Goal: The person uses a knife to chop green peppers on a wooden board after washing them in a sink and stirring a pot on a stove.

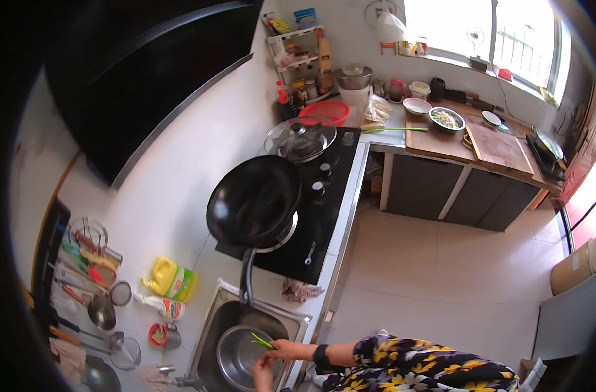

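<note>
My right hand, with a black band at the wrist, holds slender green vegetables, which look like chili peppers, over a round metal basin in the sink. My left hand is just below it at the basin's edge, fingers bent close to the right hand; whether they grip anything is hidden. Above the sink, a black wok rests on the glass-topped gas stove, its handle reaching over the sink's rim. A glass lid lies on the far burner.
Left of the sink stand a yellow jug, a spray bottle and a red-rimmed cup. A crumpled cloth lies at the counter edge. Hanging utensils line the wall. A bowl of cut vegetables sits on the far counter.
</note>
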Tool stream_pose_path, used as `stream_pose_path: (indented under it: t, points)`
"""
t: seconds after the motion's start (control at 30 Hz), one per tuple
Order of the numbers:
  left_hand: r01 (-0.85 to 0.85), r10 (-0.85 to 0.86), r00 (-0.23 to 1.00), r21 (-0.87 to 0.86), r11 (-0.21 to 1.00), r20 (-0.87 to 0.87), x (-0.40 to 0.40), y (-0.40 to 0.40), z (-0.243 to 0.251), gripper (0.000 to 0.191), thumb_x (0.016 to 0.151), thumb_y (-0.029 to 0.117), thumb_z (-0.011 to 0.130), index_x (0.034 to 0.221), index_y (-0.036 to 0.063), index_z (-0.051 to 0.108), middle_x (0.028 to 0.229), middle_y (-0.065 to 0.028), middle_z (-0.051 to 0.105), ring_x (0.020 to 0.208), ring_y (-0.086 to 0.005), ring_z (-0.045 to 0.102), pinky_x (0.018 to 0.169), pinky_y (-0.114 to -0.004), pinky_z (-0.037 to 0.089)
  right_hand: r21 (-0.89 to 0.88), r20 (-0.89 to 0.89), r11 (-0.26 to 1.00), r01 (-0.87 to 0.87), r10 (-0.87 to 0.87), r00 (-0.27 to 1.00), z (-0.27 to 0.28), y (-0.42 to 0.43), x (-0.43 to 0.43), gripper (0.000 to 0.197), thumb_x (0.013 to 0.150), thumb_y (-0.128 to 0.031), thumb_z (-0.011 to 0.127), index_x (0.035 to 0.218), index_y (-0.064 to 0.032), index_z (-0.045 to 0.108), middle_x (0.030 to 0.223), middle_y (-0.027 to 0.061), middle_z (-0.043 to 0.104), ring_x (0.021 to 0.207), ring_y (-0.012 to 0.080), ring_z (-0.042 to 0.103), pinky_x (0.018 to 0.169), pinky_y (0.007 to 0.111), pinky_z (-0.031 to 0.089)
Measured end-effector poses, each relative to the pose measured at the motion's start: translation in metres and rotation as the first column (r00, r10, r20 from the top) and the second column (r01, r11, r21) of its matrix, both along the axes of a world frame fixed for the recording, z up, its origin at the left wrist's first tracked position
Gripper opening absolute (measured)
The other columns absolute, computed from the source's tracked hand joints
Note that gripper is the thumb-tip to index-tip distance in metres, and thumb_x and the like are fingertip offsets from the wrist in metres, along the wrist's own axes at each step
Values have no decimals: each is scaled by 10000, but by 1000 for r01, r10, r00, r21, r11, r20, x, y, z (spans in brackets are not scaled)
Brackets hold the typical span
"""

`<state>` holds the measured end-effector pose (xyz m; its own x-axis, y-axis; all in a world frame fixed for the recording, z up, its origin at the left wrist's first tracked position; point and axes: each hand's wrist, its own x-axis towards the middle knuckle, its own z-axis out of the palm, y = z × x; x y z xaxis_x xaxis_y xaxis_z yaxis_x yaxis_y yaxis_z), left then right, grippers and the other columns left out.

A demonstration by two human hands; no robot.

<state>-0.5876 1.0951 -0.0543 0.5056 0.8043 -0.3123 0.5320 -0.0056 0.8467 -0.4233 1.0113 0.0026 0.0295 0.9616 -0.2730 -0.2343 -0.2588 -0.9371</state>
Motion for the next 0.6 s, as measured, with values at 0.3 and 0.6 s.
stream_pose_path:
  t: [0.3, 0.6]
  points:
    - [145, 38, 887, -356, 923, 459, 191, -54, 56, 126, 861, 35, 408, 930, -21, 498, 775, -45, 539, 662, -107, 538, 606, -235, 476, -150, -372, 923, 355, -385, 845, 13, -36, 139, 177, 831, -176, 518, 864, -2, 521, 687, 61, 562, 549, 160, 558, 515, 273, 483]
    - [222, -448, 824, 532, 817, 346, 360, -50, 76, 212, 819, 68, 452, 987, 18, 571, 767, -131, 597, 653, -222, 589, 568, -313, 463, -194, -204, 739, 645, -673, 711, 36, -59, 287, 155, 839, -191, 517, 883, -48, 556, 751, 23, 574, 637, 118, 527, 553, 245, 433]
